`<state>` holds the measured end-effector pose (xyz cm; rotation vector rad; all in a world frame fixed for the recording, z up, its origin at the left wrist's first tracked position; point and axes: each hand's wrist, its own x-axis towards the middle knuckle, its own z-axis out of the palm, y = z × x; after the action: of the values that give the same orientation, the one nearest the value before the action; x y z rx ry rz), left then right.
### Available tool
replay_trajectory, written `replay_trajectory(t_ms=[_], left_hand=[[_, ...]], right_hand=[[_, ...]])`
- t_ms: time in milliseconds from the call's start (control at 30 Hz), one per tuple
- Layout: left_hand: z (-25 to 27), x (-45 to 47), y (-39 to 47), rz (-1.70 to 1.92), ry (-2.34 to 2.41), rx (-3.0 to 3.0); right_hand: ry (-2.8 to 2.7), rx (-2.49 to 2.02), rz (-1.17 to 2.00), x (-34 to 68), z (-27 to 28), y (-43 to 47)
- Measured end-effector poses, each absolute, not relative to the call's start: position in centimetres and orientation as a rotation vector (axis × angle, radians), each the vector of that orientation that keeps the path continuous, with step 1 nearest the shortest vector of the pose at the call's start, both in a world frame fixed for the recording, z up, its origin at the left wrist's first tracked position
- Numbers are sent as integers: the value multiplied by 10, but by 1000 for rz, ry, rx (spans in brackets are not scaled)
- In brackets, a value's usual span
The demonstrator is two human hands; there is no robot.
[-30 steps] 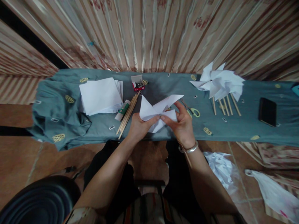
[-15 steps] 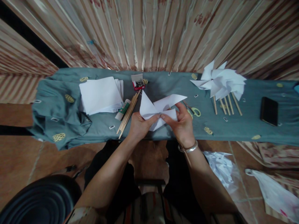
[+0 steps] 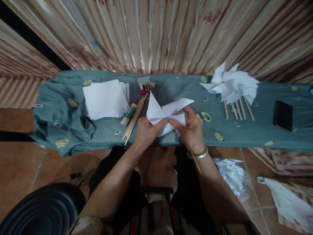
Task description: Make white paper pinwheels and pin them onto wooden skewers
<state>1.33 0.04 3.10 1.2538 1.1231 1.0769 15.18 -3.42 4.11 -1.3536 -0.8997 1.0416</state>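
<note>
White folded paper (image 3: pixel 163 114) sits between both grips, blades flared, held over table (image 3: pixel 244 135). Left grip (image 3: pixel 146 131) pinches its left side; right grip (image 3: pixel 194 131) pinches its right side, thumbs meeting near the middle. Just left of left grip: wooden sticks (image 3: pixel 136 118), glue stick (image 3: pixel 129 115); farther left, paper stack (image 3: pixel 106 99). Beyond left grip: opened red box (image 3: pixel 145 88). Just right of right grip: scissors (image 3: pixel 201 113); farther right, paper pinwheels (image 3: pixel 234 85) on sticks, then flat black object (image 3: pixel 283 116).
</note>
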Motion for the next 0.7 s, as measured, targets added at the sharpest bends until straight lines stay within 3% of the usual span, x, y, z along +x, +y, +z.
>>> replay_trajectory(t_ms=[700], left_hand=[[32,13,1,1092,1152,1269]], right_hand=[[-868,-1350,1088,153,35,-35]])
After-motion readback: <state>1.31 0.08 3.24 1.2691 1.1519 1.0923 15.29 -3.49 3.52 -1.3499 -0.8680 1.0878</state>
